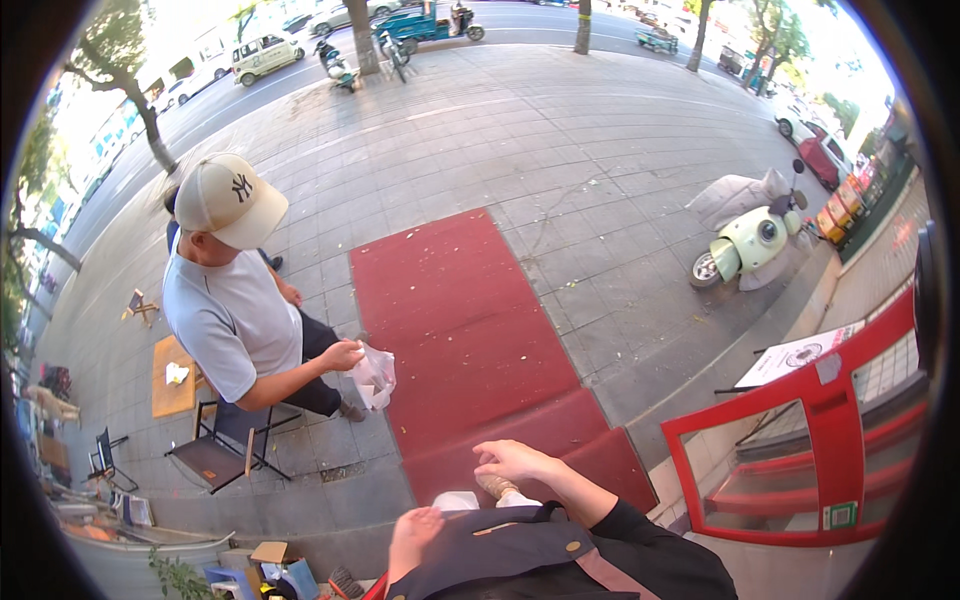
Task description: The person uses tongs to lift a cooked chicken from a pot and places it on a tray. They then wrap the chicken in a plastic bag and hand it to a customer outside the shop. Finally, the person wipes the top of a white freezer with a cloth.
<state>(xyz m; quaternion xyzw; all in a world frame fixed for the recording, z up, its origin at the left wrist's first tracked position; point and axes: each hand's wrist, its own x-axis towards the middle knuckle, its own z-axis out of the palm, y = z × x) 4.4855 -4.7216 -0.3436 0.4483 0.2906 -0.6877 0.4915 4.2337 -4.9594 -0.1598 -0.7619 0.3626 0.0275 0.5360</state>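
My right hand (516, 460) is held in front of my body, above the red carpet (457, 315) on the steps. Its fingers are loosely bent and somewhat apart, with nothing visible in them. Lower down, my left hand (420, 529) is beside the front of my dark apron (510, 540); it is blurred and its fingertips are hard to make out. Below my right hand a beige shoe (495, 484) shows on the carpeted step. To the left stands a person (232, 300) in a cap and light T-shirt, carrying a thin white plastic bag (373, 379).
A red-framed glass door (836, 450) stands at the right. Folding chairs (217, 442) and a small wooden table (171, 397) are at the left. A pale green scooter (750, 244) is parked on the paving. Boxes (268, 553) and a plant (176, 574) sit lower left.
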